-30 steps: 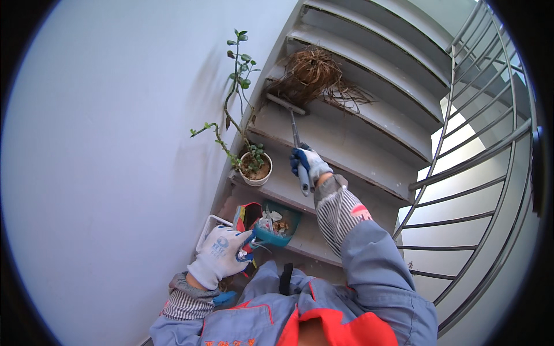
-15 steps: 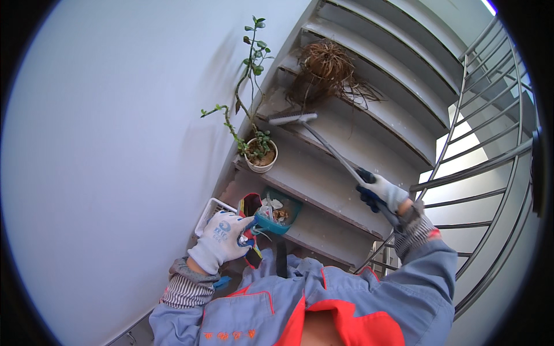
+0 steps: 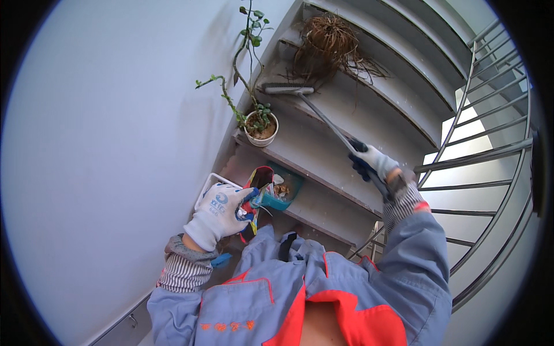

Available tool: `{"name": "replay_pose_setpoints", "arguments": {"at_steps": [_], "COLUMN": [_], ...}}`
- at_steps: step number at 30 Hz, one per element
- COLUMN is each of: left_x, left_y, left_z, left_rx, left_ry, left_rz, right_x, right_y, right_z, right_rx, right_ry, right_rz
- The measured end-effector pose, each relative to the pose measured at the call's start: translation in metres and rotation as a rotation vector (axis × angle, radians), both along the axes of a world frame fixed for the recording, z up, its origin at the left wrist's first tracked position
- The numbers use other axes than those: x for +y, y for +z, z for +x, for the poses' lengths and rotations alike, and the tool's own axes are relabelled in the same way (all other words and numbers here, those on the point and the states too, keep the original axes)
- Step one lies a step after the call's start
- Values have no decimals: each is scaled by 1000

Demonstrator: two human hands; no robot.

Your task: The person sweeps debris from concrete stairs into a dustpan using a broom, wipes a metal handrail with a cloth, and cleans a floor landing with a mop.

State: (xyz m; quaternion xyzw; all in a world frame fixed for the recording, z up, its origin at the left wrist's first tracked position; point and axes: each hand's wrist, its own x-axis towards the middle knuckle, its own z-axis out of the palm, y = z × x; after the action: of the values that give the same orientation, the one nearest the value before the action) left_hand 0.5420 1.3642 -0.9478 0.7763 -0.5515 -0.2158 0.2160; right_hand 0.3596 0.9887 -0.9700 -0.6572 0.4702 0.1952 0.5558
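Note:
My right hand [image 3: 372,161], in a white glove with dark blue fingers, is closed around the grey handle of a broom [image 3: 326,118]. The broom's flat head rests on a stair tread behind a potted plant [image 3: 261,130], close to the wall. At the lower left, my gloved left hand [image 3: 218,213] is closed on a crumpled red-and-yellow bag [image 3: 262,177], its grip partly hidden by the back of the hand. Against that bag stands a teal dustpan [image 3: 281,202], with pale scraps and brown debris inside.
Curved grey stairs [image 3: 323,167] climb away from me. A dry, brown, stringy plant [image 3: 329,37] sits on a higher tread, its strands trailing. Metal railings [image 3: 479,161] bound the right side and a white wall [image 3: 115,144] the left. A white basket rim [image 3: 212,183] shows beside my left hand.
The view has shifted, so the stairs and plants sit higher in the picture. The broom head has moved slightly left toward the wall and turned more level; my right hand has followed leftward.

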Motion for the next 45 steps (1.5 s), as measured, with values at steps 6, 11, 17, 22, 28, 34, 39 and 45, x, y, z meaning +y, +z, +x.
{"name": "replay_pose_setpoints", "arguments": {"at_steps": [6, 11, 17, 22, 28, 34, 39, 45], "left_x": [7, 10, 1, -6, -8, -12, -31, -47], "left_y": [-4, 1, -2, -1, -3, -8, -16, -1], "left_z": [1, 6, -2, -6, -7, -7, -1, 21], "left_rx": [-22, 63, 42, 36, 8, -32, -22, -40], "left_ry": [12, 53, 14, -13, -9, -39, -18, 3], "left_rz": [6, 36, -4, 18, 9, -9, 35, 118], "right_x": [28, 73, 79, 77, 105, 110, 86, 104], "right_y": [35, 62, -8, -76, -85, -33, -61, -60], "right_z": [-129, -172, -122, -58, -92, -163, -137, -144], "right_rx": [-233, -148, -80, -185, -9, -26, -46, 3], "right_ry": [-136, -441, -426, -447, -431, -540, -564, -542], "right_rz": [156, 367, 327, 393, 348, 410, 250, 392]}}
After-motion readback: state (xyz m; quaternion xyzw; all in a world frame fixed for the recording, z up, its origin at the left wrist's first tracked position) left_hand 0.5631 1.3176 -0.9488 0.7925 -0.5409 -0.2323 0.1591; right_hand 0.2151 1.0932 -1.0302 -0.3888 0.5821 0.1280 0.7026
